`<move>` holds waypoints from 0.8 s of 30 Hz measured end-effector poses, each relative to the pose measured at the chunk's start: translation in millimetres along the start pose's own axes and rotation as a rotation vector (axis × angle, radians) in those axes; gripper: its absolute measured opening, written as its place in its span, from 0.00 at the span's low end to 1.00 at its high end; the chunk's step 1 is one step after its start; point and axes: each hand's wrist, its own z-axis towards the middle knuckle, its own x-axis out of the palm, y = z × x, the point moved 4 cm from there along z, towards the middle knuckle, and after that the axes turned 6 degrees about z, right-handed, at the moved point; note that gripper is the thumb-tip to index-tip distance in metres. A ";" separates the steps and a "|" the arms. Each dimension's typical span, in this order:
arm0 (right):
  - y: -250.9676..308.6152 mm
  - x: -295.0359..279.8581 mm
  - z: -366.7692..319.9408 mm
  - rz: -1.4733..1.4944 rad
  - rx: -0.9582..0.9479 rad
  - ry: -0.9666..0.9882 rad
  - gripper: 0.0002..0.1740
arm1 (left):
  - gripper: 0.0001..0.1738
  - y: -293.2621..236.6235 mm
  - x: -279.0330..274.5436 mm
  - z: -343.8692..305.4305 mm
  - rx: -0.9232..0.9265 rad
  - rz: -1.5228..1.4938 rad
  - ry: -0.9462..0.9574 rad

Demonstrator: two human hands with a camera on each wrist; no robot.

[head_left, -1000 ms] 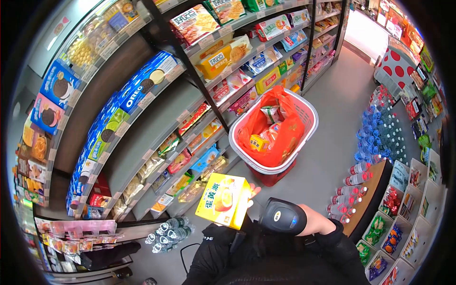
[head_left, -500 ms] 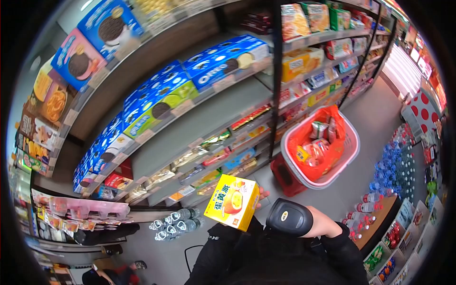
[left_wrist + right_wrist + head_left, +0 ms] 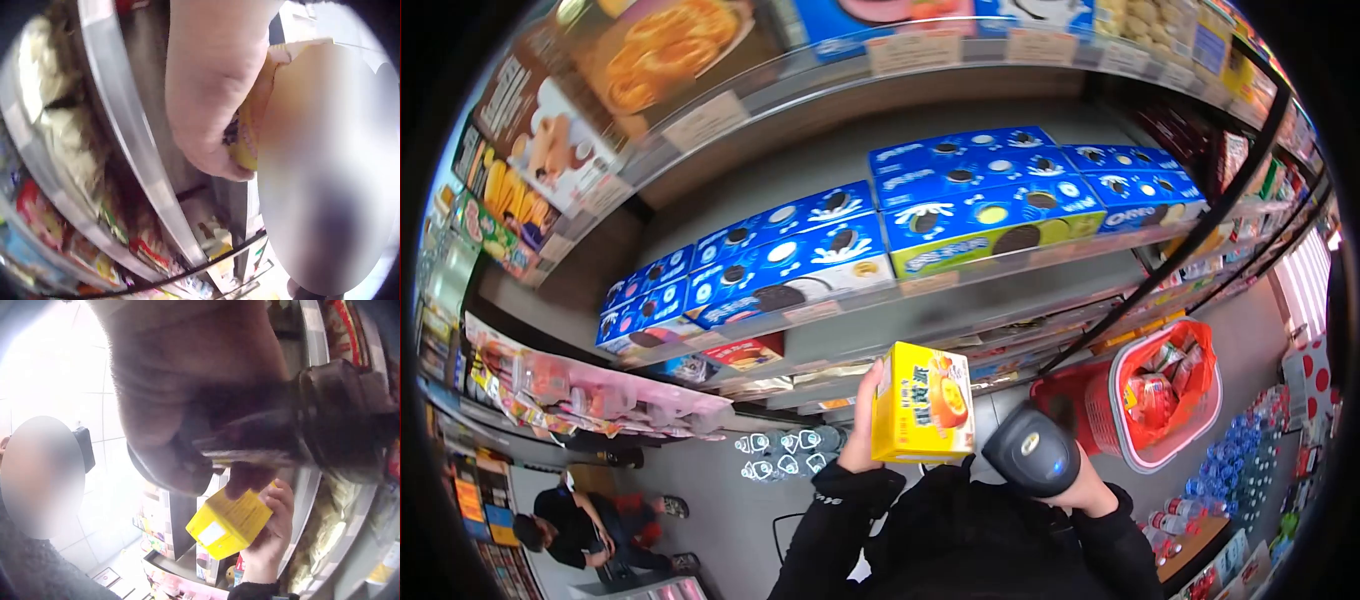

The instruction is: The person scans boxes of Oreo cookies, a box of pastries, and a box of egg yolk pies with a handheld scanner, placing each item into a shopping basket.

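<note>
My left hand (image 3: 862, 425) holds a yellow box (image 3: 922, 403) with an egg-yolk pie picture, in front of my body in the head view. In the left wrist view the thumb side of that hand (image 3: 215, 87) lies along the box's edge (image 3: 253, 119). My right hand (image 3: 1088, 484) grips a black handheld scanner (image 3: 1030, 450), just right of the box. From the right wrist, the box (image 3: 231, 522) is seen beyond the right hand (image 3: 194, 400), with the left hand's fingers (image 3: 280, 503) around its side.
Ahead, a shelf (image 3: 960, 285) carries blue cookie boxes (image 3: 790, 260). On the floor at right stands a basket (image 3: 1108, 410) with a red bag (image 3: 1190, 372). Water bottles (image 3: 785, 452) stand at lower left. A seated person (image 3: 590, 530) is farther left; more bottles (image 3: 1235, 455) are at right.
The view has swung left toward the cookie shelf, so the basket appears farther right. The yellow box has turned more upright in my left hand, beside the scanner.
</note>
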 end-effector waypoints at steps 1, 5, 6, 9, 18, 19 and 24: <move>3.0 8.4 12.5 -0.024 -0.030 -0.057 0.26 | 0.33 -14.5 -2.0 -5.1 0.068 0.155 -0.042; 11.4 39.7 57.2 -0.073 -0.140 -0.076 0.23 | 0.25 -42.2 -23.5 -1.8 0.300 0.238 -0.052; 14.2 46.9 64.8 -0.081 -0.176 -0.106 0.23 | 0.25 -47.0 -22.6 -4.6 0.319 0.234 -0.061; 4.1 58.1 77.3 -0.113 -0.175 -0.079 0.31 | 0.23 -64.4 -24.4 -15.5 0.569 0.444 -0.149; 12.5 83.7 101.5 -0.124 -0.212 -0.081 0.21 | 0.22 -74.1 -45.3 -7.3 0.680 0.542 -0.351; 11.1 86.3 104.5 -0.126 -0.210 -0.073 0.21 | 0.23 -74.6 -48.5 -1.6 0.691 0.581 -0.384; 7.2 87.2 113.0 -0.226 -0.170 -0.078 0.19 | 0.23 -72.0 -43.3 22.7 0.671 0.667 -0.376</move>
